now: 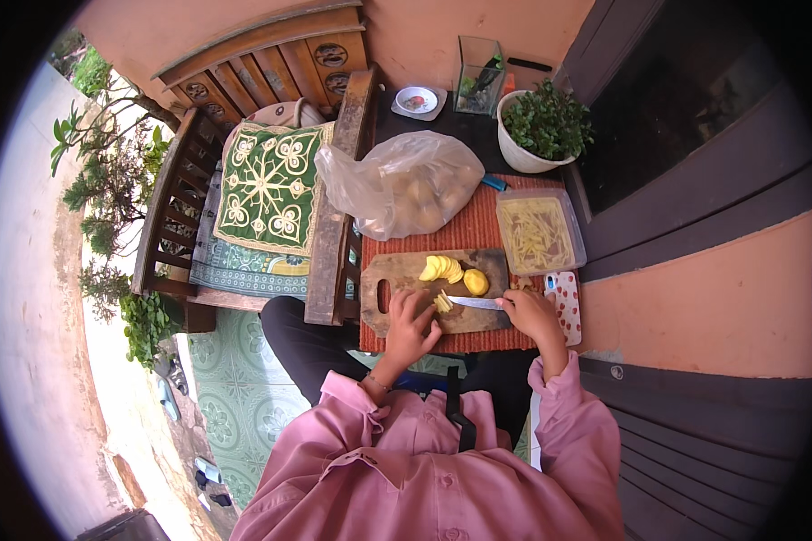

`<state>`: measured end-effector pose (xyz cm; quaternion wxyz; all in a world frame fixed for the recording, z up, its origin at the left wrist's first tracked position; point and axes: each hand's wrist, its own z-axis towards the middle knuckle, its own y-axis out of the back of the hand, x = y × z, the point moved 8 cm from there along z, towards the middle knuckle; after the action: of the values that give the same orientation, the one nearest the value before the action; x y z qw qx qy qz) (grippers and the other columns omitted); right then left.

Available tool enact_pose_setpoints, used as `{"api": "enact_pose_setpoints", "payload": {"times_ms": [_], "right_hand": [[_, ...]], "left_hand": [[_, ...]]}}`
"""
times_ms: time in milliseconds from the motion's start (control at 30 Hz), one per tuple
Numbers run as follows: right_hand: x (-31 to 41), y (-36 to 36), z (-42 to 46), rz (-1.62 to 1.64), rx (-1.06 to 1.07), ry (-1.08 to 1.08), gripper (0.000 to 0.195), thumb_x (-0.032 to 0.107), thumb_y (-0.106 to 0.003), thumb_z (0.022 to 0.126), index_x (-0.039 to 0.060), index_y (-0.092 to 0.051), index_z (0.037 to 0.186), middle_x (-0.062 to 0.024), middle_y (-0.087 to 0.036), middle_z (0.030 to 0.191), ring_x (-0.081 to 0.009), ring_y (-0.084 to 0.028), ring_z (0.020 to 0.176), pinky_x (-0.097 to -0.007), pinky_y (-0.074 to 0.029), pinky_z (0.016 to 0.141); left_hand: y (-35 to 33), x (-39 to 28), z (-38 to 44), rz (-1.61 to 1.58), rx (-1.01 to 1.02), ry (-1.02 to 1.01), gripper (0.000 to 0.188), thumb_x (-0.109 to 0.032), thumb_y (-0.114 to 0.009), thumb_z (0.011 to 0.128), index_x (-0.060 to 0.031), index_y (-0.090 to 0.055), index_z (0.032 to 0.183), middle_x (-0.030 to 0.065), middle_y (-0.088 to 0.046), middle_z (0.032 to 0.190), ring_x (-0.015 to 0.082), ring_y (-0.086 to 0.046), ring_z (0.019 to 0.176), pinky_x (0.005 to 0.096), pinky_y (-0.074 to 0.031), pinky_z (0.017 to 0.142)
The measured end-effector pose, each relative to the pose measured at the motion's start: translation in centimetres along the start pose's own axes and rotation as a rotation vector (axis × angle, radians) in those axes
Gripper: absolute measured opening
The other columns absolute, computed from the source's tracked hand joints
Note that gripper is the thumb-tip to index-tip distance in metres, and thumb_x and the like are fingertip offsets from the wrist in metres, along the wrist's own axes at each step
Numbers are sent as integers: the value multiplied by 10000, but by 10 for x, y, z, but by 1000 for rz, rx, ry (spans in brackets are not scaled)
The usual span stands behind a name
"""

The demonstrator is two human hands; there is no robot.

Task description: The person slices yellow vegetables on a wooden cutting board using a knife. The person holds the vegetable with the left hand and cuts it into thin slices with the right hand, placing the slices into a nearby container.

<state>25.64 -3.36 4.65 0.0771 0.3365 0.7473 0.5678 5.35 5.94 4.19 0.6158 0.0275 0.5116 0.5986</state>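
My right hand (529, 312) grips the handle of a kitchen knife (475, 302), its blade pointing left over a wooden cutting board (487, 264). The blade's tip meets a small pile of cut potato sticks (442, 301). Beside that pile my left hand (411, 326) rests on the board with bent fingers; whether its fingertips press on the sticks I cannot tell. Behind the sticks lies a fanned row of yellow potato slices (440, 268). A peeled potato piece (476, 282) sits to the right of the slices.
A plastic bag (413, 182) of roundish things stands behind the board. At right are a plastic container (540, 230) of cut sticks in liquid and a phone in a patterned case (570, 318). Farther back stand a potted plant (541, 128), a glass tank (478, 78) and a white dish (416, 100). A wooden bench (325, 270) borders the left.
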Motion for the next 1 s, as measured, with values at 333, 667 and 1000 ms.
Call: {"api": "enact_pose_setpoints", "payload": {"times_ms": [333, 667, 1000], "right_hand": [[15, 3, 15, -46, 82, 108, 320, 417, -553, 877, 130, -682, 936, -122, -670, 908, -312, -606, 936, -546, -305, 894], [17, 2, 28, -43, 200, 107, 322, 436, -591, 848, 137, -691, 916, -125, -666, 910, -296, -603, 940, -480, -279, 886], [18, -6, 29, -35, 274, 111, 340, 473, -567, 854, 167, -699, 924, -143, -666, 896, -321, -595, 958, -481, -267, 931]], "left_hand": [[-1, -1, 0, 17, 10, -12, 281, -135, -655, 687, 10, -644, 927, 148, -502, 1199, 369, -423, 1159, 553, -296, 1035], [3, 6, -2, -44, -37, 16, 195, -143, -699, 664, -35, -676, 824, 124, -511, 1188, 366, -417, 1176, 604, -241, 1058], [1, 3, -2, -29, -22, -8, 207, -126, -706, 652, -34, -684, 836, 97, -507, 1277, 364, -399, 1199, 614, -209, 1067]]}}
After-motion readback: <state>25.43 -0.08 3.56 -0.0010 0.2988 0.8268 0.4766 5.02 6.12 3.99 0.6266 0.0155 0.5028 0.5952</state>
